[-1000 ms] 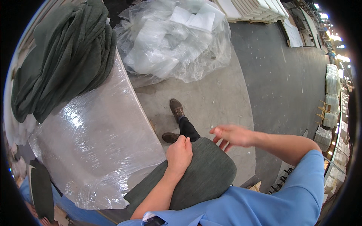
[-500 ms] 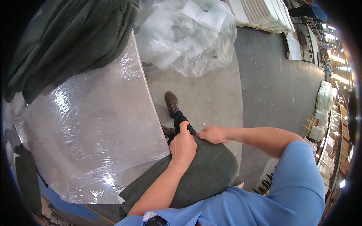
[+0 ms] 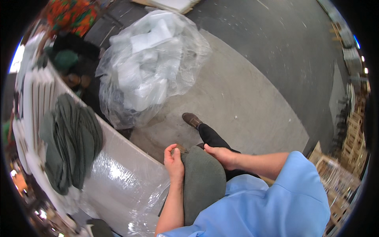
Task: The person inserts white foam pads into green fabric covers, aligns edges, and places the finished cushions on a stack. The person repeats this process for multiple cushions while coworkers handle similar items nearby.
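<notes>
Head view, from left to right. At the far left a pile of dark green-grey fabric [image 3: 71,138] lies on a work table [image 3: 118,189], and the table top is covered with clear plastic film that shines under the light. Behind the pile I see white ribbed panels [image 3: 29,98] standing in a row along the left rim. At the top left there is something orange and red with a pattern [image 3: 69,15]; it is too blurred to tell what it is. Further to the right, on the grey concrete floor [image 3: 244,98], stands a big clear plastic bag [image 3: 150,67], crumpled and full of white and clear plastic wrapping. Above it, at the upper edge, a flat pale board or sheet [image 3: 173,4] lies on the floor.

Below the bag is my brown shoe [image 3: 192,119] on the floor, with my black trouser leg [image 3: 215,138]. In front of my body I hold a grey-green cushion-like fabric piece [image 3: 201,181] with a rounded top, just beside the table edge. My left hand [image 3: 173,164] is closed on its left upper edge, with the fingers curled over the rim. My right hand [image 3: 221,155] grips the top right corner, thumb on the fabric. My sleeve is light blue. At the far right rim are wooden pallets or crates [image 3: 351,146], stacked and very small.
</notes>
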Tool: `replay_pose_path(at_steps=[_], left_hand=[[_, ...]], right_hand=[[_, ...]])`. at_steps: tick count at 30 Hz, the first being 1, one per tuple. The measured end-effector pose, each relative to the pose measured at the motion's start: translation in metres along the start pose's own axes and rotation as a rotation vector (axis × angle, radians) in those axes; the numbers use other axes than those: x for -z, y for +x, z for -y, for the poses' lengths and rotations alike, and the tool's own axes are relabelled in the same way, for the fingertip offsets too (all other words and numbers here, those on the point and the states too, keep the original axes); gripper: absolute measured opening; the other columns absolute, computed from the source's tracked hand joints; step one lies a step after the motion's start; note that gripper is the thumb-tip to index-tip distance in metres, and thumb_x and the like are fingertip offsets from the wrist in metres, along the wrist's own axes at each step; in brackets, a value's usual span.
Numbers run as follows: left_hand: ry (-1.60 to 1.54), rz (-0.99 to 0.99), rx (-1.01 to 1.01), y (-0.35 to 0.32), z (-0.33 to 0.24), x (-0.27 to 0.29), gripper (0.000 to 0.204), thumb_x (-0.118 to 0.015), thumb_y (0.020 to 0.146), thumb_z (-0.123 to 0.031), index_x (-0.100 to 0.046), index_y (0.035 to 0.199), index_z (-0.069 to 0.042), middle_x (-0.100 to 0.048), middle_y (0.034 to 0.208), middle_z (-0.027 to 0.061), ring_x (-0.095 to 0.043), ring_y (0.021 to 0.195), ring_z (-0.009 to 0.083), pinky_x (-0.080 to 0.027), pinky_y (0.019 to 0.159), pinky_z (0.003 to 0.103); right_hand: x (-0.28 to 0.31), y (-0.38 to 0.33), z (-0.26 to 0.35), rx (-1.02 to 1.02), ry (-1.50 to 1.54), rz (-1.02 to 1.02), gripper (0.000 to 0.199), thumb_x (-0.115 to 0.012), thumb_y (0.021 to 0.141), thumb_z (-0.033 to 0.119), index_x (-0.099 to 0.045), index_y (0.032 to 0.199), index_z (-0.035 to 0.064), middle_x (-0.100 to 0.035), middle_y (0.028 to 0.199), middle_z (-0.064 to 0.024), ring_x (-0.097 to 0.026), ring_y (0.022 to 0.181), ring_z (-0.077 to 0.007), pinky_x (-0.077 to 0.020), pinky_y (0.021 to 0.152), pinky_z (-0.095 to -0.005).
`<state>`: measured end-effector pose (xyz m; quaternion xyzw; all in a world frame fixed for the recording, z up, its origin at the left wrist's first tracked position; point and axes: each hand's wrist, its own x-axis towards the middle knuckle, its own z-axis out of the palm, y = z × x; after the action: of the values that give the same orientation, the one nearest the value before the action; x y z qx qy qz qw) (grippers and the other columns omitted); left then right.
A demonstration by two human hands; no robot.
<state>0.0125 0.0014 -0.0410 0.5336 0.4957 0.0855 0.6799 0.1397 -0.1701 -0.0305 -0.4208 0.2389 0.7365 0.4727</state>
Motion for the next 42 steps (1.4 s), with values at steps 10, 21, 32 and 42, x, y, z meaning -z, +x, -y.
replay_pose_path(at_steps=[10, 21, 32, 42], left_hand=[[0.079, 0.143, 0.137, 0.004, -0.008, 0.003, 0.021, -0.065, 0.110, -0.024, -0.069, 0.122, -0.008, -0.066, 0.113, -0.0021, -0.057, 0.103, 0.0061, -0.046, 0.093, 0.024], [0.570, 0.021, -0.069, 0.001, -0.006, -0.008, 0.020, -0.066, 0.102, -0.016, -0.067, 0.119, -0.007, -0.067, 0.068, 0.0102, -0.064, 0.063, 0.0194, -0.050, 0.065, 0.039], [0.592, -0.056, -0.253, -0.006, -0.013, -0.009, 0.020, -0.064, 0.104, -0.028, -0.068, 0.117, -0.013, -0.074, 0.083, 0.0211, -0.073, 0.082, 0.0458, -0.054, 0.072, 0.056], [0.471, -0.327, -0.156, -0.084, -0.037, 0.062, 0.044, -0.063, 0.105, -0.048, -0.065, 0.121, -0.007, -0.074, 0.108, 0.0259, -0.071, 0.104, 0.0468, -0.055, 0.087, 0.054]], right_hand=[[-0.035, 0.041, -0.058, 0.388, 0.189, -0.467, 0.073, -0.047, 0.109, 0.068, -0.069, 0.079, 0.0051, -0.067, 0.077, -0.0034, -0.059, 0.074, -0.0169, -0.0473, 0.071, -0.0370], [-0.021, 0.057, -0.066, 0.358, 0.361, -0.149, 0.062, -0.054, 0.109, 0.059, -0.079, 0.105, 0.0021, -0.078, 0.100, -0.0130, -0.073, 0.093, -0.0223, -0.0561, 0.082, -0.0413], [-0.038, 0.037, -0.052, 0.220, 0.139, -0.053, 0.058, -0.055, 0.109, 0.056, -0.078, 0.108, 0.0020, -0.077, 0.106, -0.0135, -0.073, 0.095, -0.0228, -0.0566, 0.083, -0.0421], [-0.083, 0.023, -0.042, 0.291, -0.171, 0.105, 0.055, -0.057, 0.109, 0.053, -0.077, 0.112, 0.0019, -0.076, 0.111, -0.0139, -0.073, 0.097, -0.0232, -0.0570, 0.083, -0.0428]])
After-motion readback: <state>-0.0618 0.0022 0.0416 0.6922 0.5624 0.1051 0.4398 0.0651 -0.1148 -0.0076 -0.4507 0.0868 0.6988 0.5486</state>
